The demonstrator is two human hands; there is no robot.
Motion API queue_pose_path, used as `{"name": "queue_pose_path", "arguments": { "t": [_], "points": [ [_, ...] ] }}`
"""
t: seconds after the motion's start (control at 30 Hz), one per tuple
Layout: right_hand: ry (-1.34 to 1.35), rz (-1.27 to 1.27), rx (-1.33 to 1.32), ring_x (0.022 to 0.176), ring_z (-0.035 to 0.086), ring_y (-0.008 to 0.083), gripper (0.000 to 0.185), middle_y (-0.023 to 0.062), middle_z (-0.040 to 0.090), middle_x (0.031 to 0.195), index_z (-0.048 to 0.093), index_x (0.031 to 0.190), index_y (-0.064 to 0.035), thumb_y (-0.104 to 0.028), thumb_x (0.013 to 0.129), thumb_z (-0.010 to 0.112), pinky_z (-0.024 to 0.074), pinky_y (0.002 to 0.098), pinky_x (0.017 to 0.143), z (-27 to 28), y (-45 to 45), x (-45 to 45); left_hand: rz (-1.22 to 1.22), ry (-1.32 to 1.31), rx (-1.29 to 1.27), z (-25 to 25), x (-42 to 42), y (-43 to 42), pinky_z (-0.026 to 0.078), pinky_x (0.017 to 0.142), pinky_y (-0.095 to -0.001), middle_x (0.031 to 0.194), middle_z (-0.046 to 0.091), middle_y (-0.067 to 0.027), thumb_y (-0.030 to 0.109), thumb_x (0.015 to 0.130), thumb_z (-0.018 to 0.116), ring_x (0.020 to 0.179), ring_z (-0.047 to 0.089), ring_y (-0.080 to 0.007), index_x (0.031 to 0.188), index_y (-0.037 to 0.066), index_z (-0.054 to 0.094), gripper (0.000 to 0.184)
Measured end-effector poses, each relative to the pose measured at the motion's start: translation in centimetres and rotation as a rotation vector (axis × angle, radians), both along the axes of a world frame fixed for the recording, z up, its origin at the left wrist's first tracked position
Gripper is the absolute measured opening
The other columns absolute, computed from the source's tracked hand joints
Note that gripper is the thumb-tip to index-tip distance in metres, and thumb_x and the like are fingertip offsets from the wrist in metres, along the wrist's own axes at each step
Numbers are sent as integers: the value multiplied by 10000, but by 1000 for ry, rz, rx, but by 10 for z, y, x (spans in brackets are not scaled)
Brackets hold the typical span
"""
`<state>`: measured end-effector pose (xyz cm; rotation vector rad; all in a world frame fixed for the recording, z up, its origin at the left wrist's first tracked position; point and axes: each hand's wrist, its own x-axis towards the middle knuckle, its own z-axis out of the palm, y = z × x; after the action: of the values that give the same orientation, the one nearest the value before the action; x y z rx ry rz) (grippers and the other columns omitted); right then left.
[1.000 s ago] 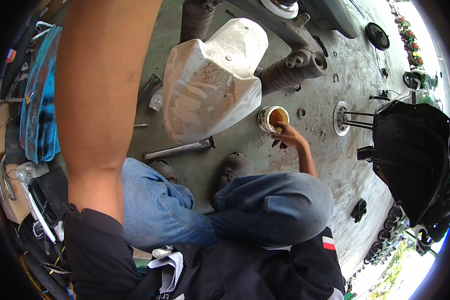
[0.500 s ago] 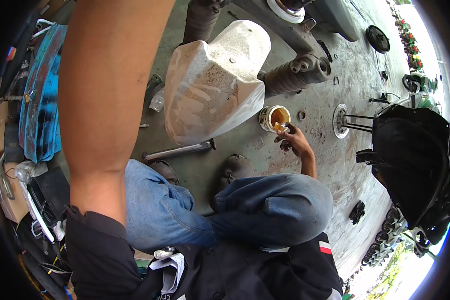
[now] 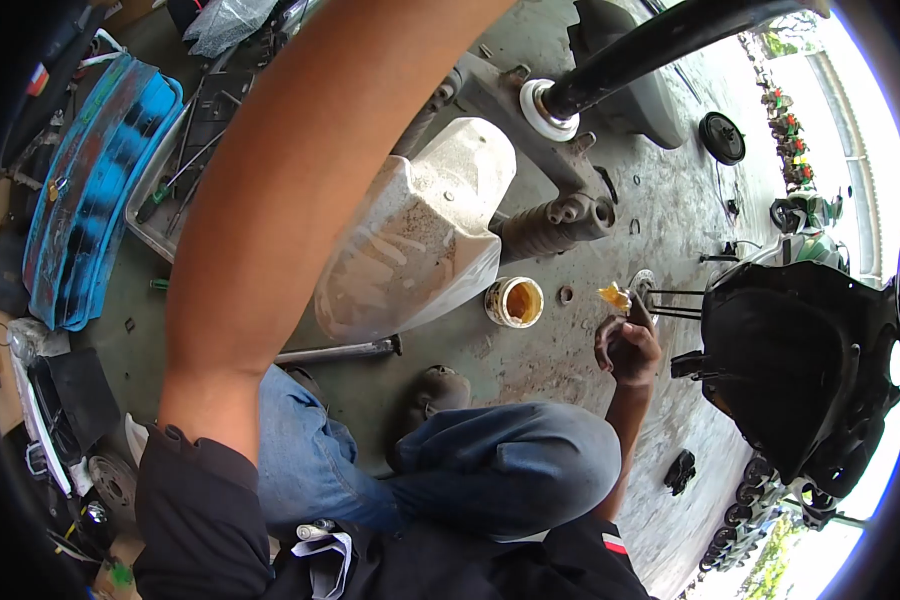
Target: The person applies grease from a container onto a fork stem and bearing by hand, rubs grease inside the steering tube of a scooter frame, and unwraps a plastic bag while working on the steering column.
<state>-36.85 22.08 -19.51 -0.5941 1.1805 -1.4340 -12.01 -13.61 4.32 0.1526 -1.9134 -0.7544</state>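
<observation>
A lump of yellow grease (image 3: 615, 296) sits at the raised fingertips of my right hand (image 3: 634, 350), whose other fingers are curled. This hand is above the floor, right of the open tub (image 3: 515, 302) with yellow-brown grease inside. My left arm stretches up across the view, and its hand is outside the frame. Beside that forearm, a dusty whitish fender (image 3: 420, 235) lies between the fork legs (image 3: 555, 228). A black tube (image 3: 660, 55) rises from a white ring (image 3: 548, 112) on the fork's crosspiece.
A metal rod (image 3: 340, 351) lies near my shoes. On the left are a blue panel (image 3: 105, 190) and a tray (image 3: 150, 225) with tools. A small ring (image 3: 566, 295), a perforated disc (image 3: 645, 285) and a large black part (image 3: 800, 370) are to the right.
My right hand has left the tub and moved right and up with grease on its fingertips. The view has shifted, bringing the black tube and the tool tray into sight.
</observation>
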Motion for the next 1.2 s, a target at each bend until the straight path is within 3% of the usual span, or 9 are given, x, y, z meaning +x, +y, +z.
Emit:
{"name": "queue_pose_path", "arguments": {
  "t": [0.17,0.27,0.37,0.4,0.53,0.57,0.63,0.93,1.2],
  "points": [
    [54,121,-201,436,612,362,784,380,644,771,239,1559,25,-214,924,632,482,356,358,111,-50,52,-178,115,-63,-8,-13,-13,535,768,-405,744,691,-136,362,1025,641,705,660,-209,1021,-65,739,438],
    [189,284,-182,462,647,350,741,385,666,811,265,1542,55,-243,959,613,465,332,353,152,-88,82,-134,-46,128,3,11,10,546,769,-389,753,703,-142,353,1030,632,714,673,-210,1050,-54,744,422],
    [303,308,41,493,675,297,602,334,714,909,412,1442,92,-282,1002,581,451,302,373,181,-142,122,-11,99,-118,-6,-10,-9,538,738,-395,744,704,-150,350,1027,637,707,679,-209,1058,-51,748,418],
    [304,326,76,502,680,282,558,313,727,937,460,1401,100,-286,1012,566,452,295,384,185,-156,129,84,148,-204,-9,-19,-16,533,719,-397,735,702,-151,349,1025,639,696,679,-208,1056,-50,750,415],
    [168,208,89,698,741,284,487,293,722,1117,511,1346,100,-264,1022,516,522,283,515,170,-180,137,-213,-59,203,2,13,6,485,589,-416,632,653,-133,346,1004,668,575,620,-196,930,-97,734,454],
    [130,227,95,760,750,288,470,297,701,1188,520,1339,96,-255,1027,499,548,285,576,172,-179,139,-236,-68,155,1,16,2,498,605,-419,654,667,-152,348,1003,670,597,638,-206,942,-98,736,455],
    [132,217,81,761,750,289,472,298,701,1188,517,1348,94,-251,1027,496,554,289,590,166,-173,145,168,-45,62,-11,-31,-11,565,838,-381,808,735,-193,629,847,740,840,748,-268,814,-7,766,637],
    [215,215,137,779,749,312,507,318,703,1155,461,1413,103,-207,1016,515,570,313,628,171,-162,158,70,-82,88,-9,-30,-14,559,848,-378,778,728,-191,686,822,736,807,740,-283,764,2,764,687],
    [-86,66,-18,733,730,274,598,304,699,1170,412,1478,98,-265,1009,486,519,279,607,177,-146,138,62,-15,87,-15,-34,-12,559,804,-362,745,718,-175,655,842,735,765,733,-260,752,3,762,659]
  ]
}}
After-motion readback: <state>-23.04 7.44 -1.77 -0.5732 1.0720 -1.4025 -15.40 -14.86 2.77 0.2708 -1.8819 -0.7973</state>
